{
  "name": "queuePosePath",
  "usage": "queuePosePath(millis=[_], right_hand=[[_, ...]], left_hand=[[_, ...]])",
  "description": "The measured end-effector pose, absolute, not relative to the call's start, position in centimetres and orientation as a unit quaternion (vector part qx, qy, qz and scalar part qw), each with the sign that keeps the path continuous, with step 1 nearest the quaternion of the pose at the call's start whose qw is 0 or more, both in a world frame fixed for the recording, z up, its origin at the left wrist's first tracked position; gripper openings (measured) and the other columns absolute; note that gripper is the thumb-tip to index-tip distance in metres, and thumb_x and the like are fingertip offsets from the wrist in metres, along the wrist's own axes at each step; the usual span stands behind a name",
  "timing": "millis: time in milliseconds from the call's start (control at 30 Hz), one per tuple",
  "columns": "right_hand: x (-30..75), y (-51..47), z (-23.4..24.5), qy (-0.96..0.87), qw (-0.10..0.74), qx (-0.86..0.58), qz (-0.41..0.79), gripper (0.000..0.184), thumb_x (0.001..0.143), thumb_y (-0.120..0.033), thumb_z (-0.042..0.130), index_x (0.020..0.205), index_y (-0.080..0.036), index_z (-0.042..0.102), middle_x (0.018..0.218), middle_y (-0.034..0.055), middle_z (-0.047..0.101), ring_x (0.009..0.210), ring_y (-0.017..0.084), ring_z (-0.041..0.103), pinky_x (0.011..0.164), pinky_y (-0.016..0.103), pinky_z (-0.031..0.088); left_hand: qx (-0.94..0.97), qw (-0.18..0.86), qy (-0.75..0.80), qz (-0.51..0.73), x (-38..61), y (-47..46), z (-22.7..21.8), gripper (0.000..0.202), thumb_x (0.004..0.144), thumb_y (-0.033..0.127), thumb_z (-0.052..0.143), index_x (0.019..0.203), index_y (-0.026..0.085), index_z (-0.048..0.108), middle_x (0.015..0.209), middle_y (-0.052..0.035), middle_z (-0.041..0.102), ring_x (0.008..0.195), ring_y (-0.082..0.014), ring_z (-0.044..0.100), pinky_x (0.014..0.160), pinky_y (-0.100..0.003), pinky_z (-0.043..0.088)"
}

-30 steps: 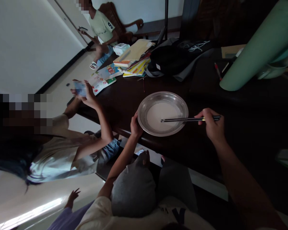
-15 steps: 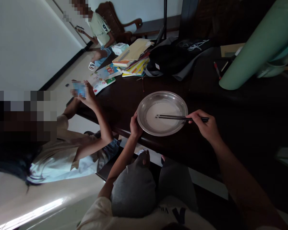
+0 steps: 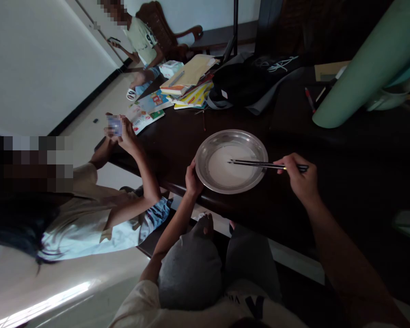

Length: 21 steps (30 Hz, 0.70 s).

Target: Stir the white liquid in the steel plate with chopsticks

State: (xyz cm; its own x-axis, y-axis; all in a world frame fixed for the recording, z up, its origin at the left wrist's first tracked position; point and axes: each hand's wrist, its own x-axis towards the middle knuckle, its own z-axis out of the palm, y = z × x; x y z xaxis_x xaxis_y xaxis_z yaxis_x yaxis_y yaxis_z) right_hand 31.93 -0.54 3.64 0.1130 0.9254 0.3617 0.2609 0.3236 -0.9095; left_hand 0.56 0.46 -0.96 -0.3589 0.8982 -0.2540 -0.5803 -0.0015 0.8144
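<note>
A round metal basin (image 3: 232, 187) rests near the front edge of the dark table, with a whitish liquid (image 3: 225, 171) in its bottom. My left hand (image 3: 193, 180) grips the basin's left rim, the thumb up along its outer side and the other fingers out of sight beneath. In my right hand (image 3: 299, 175), to the right of the basin, a pair of dark chopsticks (image 3: 256, 164) is held close together. They reach over the right rim, and their tips are at the liquid near the middle; whether they dip in I cannot tell.
Behind the basin lie stacked books (image 3: 191, 84) and a black bag (image 3: 241, 84). A large green cylinder (image 3: 358, 77) leans in at the right, near a red pen (image 3: 309, 100). One person (image 3: 123, 214) sits close on my left with a phone; another person (image 3: 141, 43) sits farther back.
My right hand has shifted to the right and drawn the chopsticks with it, so their tips sit farther right over the liquid. My left hand and the basin have stayed put.
</note>
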Motion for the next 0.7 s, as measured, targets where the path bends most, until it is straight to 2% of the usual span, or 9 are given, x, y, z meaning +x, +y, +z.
queuePosePath(millis=[100, 233, 333, 467, 633, 700], right_hand=[[32.2, -0.5, 3.6, -0.582, 0.568, -0.503, 0.294, 0.055, 0.111, -0.062, 0.060, 0.073, -0.027, 0.079, 0.057, 0.0000, 0.062, 0.056, 0.018, 0.061, 0.059, 0.034, 0.051], [31.9, -0.6, 3.4, -0.635, 0.521, -0.464, 0.333, 0.039, 0.106, -0.056, 0.069, 0.083, -0.028, 0.083, 0.072, 0.0018, 0.074, 0.066, 0.020, 0.071, 0.069, 0.035, 0.059], [32.0, -0.5, 3.2, -0.627, 0.534, -0.476, 0.310, 0.036, 0.107, -0.053, 0.068, 0.084, -0.028, 0.083, 0.075, 0.0025, 0.075, 0.068, 0.020, 0.072, 0.070, 0.035, 0.059], [32.3, -0.4, 3.2, -0.603, 0.559, -0.486, 0.297, 0.052, 0.112, -0.059, 0.058, 0.077, -0.028, 0.080, 0.062, 0.0009, 0.065, 0.060, 0.019, 0.066, 0.064, 0.036, 0.056], [31.8, -0.6, 3.2, -0.644, 0.522, -0.450, 0.332, 0.043, 0.105, -0.064, 0.069, 0.087, -0.028, 0.084, 0.082, 0.0035, 0.078, 0.070, 0.020, 0.074, 0.073, 0.037, 0.061], [32.0, -0.5, 3.2, -0.624, 0.542, -0.472, 0.306, 0.045, 0.107, -0.063, 0.067, 0.085, -0.028, 0.083, 0.078, 0.0031, 0.076, 0.069, 0.020, 0.072, 0.071, 0.037, 0.059]], left_hand=[[0.170, 0.534, 0.468, 0.683, 0.6, 0.4, -0.8, 0.024, 0.097, 0.036, 0.067, 0.102, 0.022, 0.085, 0.090, -0.0043, 0.085, 0.113, -0.0309, 0.081, 0.101, -0.038, 0.063], [0.164, 0.526, 0.482, 0.681, 0.7, 0.4, -0.6, 0.021, 0.096, 0.039, 0.070, 0.096, 0.023, 0.084, 0.087, -0.0044, 0.083, 0.113, -0.0317, 0.081, 0.100, -0.039, 0.063], [0.165, 0.534, 0.476, 0.679, 0.7, 0.4, -0.5, 0.022, 0.096, 0.037, 0.069, 0.102, 0.023, 0.084, 0.092, -0.0047, 0.085, 0.115, -0.0314, 0.080, 0.101, -0.039, 0.063], [0.157, 0.540, 0.474, 0.678, 0.9, 0.4, -0.3, 0.023, 0.098, 0.036, 0.067, 0.102, 0.021, 0.084, 0.092, -0.0051, 0.085, 0.117, -0.0313, 0.079, 0.103, -0.039, 0.062], [0.145, 0.530, 0.481, 0.683, 1.2, 0.3, 0.0, 0.025, 0.100, 0.032, 0.062, 0.097, 0.022, 0.084, 0.086, -0.0045, 0.083, 0.119, -0.0309, 0.079, 0.105, -0.039, 0.062], [0.148, 0.535, 0.479, 0.680, 1.2, 0.3, 0.1, 0.025, 0.100, 0.032, 0.061, 0.099, 0.022, 0.085, 0.089, -0.0045, 0.083, 0.120, -0.0307, 0.079, 0.106, -0.039, 0.061]])
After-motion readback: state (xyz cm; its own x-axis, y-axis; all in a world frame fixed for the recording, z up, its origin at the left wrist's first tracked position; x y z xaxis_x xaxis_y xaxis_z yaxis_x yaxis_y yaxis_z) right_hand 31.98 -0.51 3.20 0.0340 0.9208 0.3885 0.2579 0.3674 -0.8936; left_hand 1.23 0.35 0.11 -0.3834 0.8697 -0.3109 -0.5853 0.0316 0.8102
